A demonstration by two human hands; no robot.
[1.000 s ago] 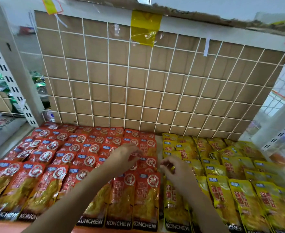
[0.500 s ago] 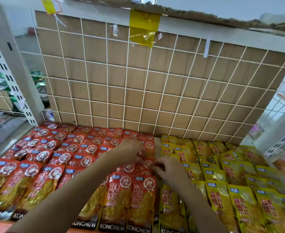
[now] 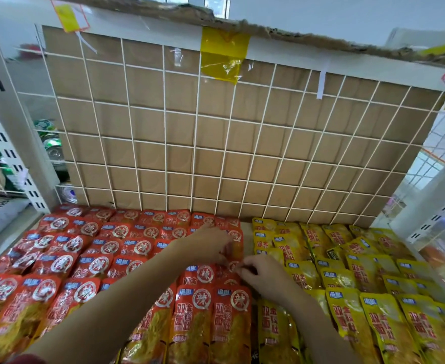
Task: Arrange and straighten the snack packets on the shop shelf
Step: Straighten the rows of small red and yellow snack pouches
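My right hand (image 3: 264, 278) has thumb and forefinger closed in a narrow pinch on the top edge of a red packet (image 3: 232, 266) in the rightmost red column, with the other fingers curled in beneath. The left hand (image 3: 209, 244) sits just behind it, knuckles up, its fingertips bent down onto the next packet up that same column; I cannot tell whether they pinch it or only press on it. The two hands are almost touching. Both bare forearms come in from the bottom edge, the left slanting across the red rows, the right running along the seam where red meets yellow. The red snack packets (image 3: 111, 248) lie flat in overlapping rows over the left half of the shelf, and the yellow snack packets (image 3: 347, 274) fill the right half less evenly, several tilted. Behind them stands a white wire grid (image 3: 217, 143) backed with brown cardboard, a strip of yellow tape (image 3: 224, 59) at its top. Left of it is a slotted white upright (image 3: 8, 119), with drink cans (image 3: 53, 151) beyond.
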